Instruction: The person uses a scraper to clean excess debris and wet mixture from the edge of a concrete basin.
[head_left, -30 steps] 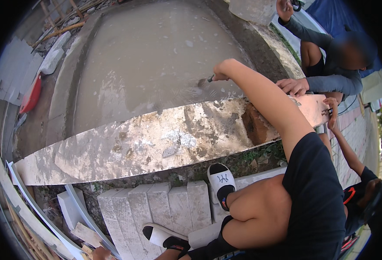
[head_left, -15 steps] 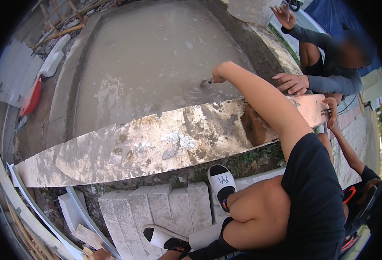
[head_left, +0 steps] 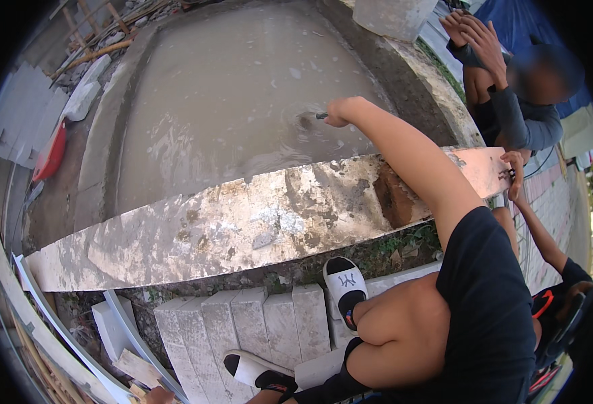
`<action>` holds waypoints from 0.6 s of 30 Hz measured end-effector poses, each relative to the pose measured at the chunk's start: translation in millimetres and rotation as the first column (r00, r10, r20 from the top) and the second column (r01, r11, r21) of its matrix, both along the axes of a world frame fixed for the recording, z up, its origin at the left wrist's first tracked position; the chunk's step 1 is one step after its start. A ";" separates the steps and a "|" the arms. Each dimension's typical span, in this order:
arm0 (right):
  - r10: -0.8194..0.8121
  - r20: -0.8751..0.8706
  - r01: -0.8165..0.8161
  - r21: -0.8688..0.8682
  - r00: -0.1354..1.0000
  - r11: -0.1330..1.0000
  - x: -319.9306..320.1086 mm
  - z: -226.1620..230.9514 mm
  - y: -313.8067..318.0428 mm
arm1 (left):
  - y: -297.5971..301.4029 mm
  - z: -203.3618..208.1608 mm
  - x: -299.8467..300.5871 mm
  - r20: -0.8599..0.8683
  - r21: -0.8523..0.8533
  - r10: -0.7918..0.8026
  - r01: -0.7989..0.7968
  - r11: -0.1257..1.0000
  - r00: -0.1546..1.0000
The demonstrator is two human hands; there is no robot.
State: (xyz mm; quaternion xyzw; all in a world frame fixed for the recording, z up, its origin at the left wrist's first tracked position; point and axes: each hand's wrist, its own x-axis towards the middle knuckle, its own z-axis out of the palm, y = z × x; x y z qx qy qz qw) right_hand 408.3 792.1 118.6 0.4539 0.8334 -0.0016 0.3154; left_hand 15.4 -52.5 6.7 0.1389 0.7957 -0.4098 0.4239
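Observation:
My right hand (head_left: pixel 342 112) is closed round the handle of a dark-handled tool (head_left: pixel 321 116), just above the cloudy grey water (head_left: pixel 229 87) of a walled basin. The tool's far end is hidden under the surface, with ripples and a brownish swirl around it. My right arm reaches over the worn, stained near wall (head_left: pixel 269 222) of the basin. Only a bit of my left hand (head_left: pixel 158 396) shows at the lower edge, near some wood scraps; its fingers cannot be made out.
Pale blocks (head_left: pixel 242 330) lie in a row before my sandalled feet. A red basin (head_left: pixel 50 153) is at left, beside long strips (head_left: pixel 54 330). At upper right a co-worker's hands (head_left: pixel 478 40) are raised; another person's hand (head_left: pixel 514 172) touches the wall's right end.
My right hand has shifted slightly left with the tool, and a fresh swirl shows in the water. The co-worker has lifted a hand off the wall and brought both hands up together.

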 end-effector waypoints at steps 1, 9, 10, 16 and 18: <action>0.007 0.044 -0.007 -0.010 0.999 1.000 -3.0 4.5 -4.1 | -0.9 0.5 -0.5 -0.002 -0.005 -0.002 0.002 1.000 1.000; 0.030 -0.066 -0.028 0.028 0.997 0.999 4.2 -2.6 12.1 | 2.1 -1.7 2.9 0.010 -0.016 -0.017 0.017 1.000 1.000; 0.012 -0.073 -0.010 0.031 0.997 0.999 3.7 -3.6 12.1 | -2.9 4.6 4.1 -0.006 -0.035 -0.018 0.018 0.999 1.000; 0.058 -0.034 -0.058 0.010 0.998 0.998 -0.8 -3.3 10.0 | 0.1 0.6 -1.8 -0.002 -0.018 -0.017 0.017 1.000 1.000; 0.007 -0.097 -0.003 0.042 0.995 0.999 3.0 -3.3 11.1 | 2.3 -0.6 -1.4 0.000 -0.016 -0.019 0.019 1.000 1.000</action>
